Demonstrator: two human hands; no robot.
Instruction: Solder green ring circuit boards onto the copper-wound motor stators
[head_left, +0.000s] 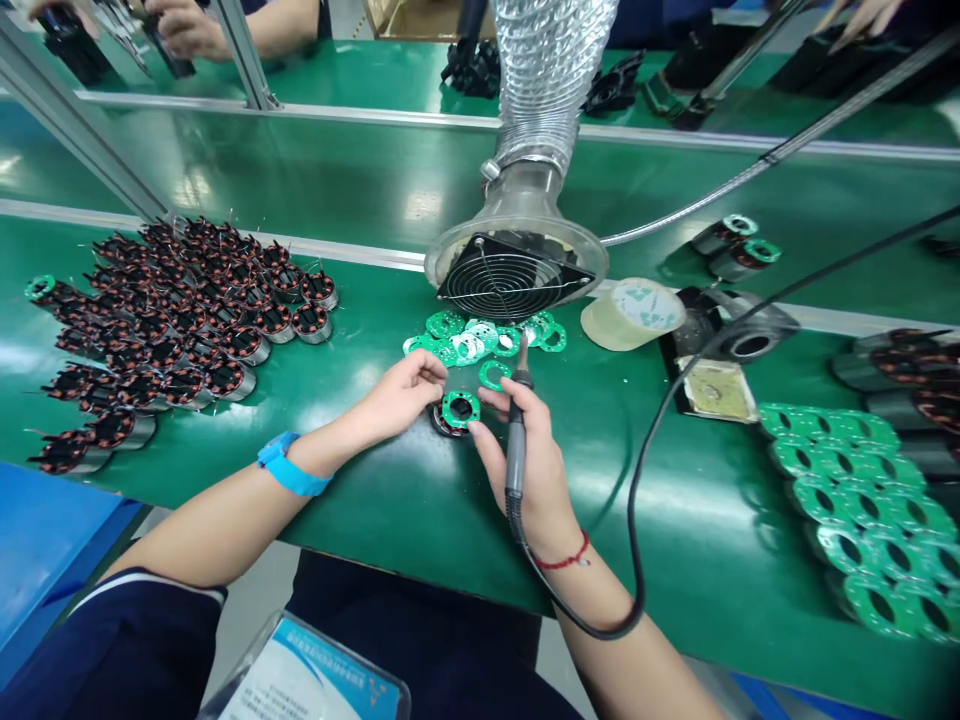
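In front of me a motor stator (444,428) stands on the green bench with a green ring-shaped circuit board (471,419) on top. My left hand (401,398) is at its left side, thumb and fingers pinched together; whatever is between them is too small to make out. A soldering iron (515,450) rests in my right hand (541,475), held between the fingers with its tip pointing away from me. The thumb and fingertips of that hand are close around the board's right side. Just behind lies a loose ring board (495,375).
A fume extractor fan (517,280) hangs over a pile of ring boards (450,350). Many bare stators (187,320) stand at left. At right are a tape roll (632,314), a soldering iron stand (739,335), board-topped stators (862,500) and the iron's black cable (641,500).
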